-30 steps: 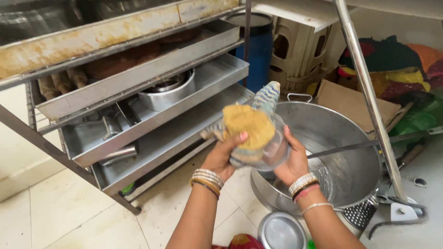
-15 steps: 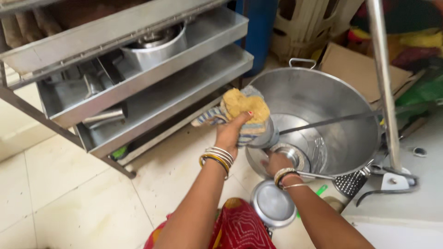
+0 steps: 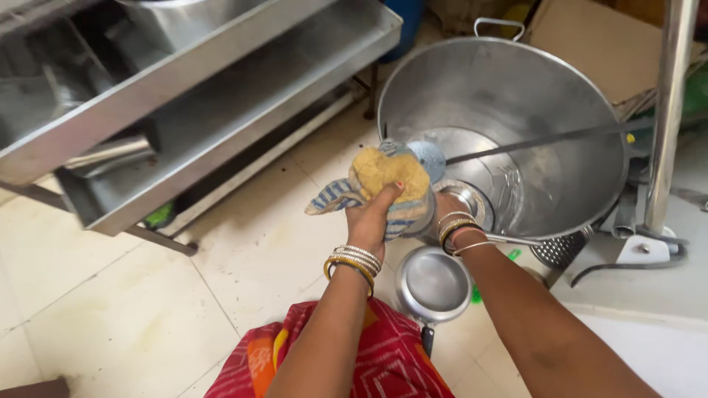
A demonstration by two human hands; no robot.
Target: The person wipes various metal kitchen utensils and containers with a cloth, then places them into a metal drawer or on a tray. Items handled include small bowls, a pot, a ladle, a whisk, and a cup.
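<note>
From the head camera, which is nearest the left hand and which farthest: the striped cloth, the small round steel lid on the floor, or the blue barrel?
1. Striped yellow-and-blue cloth: gripped in the left hand.
2. Small round steel lid: on the floor, just right of the wrist.
3. Blue barrel: far off, behind the rack.

Left hand (image 3: 372, 214): bare, no sleeve on the forearm. Thumbnail carries reddish polish. At the wrist, a stack of thin bangles: several silver-toned, then a gold-toned one and a dark one nearest the elbow.

Right hand (image 3: 442, 206): mostly hidden behind the left; forearm bare to the frame's edge. Wrist bangles in silver and gold tones, a pinkish-red band among them, and one thin silver bangle sitting apart, further up the arm.

Below both forearms: red garment with orange patches and a fine dark weave pattern.
</note>
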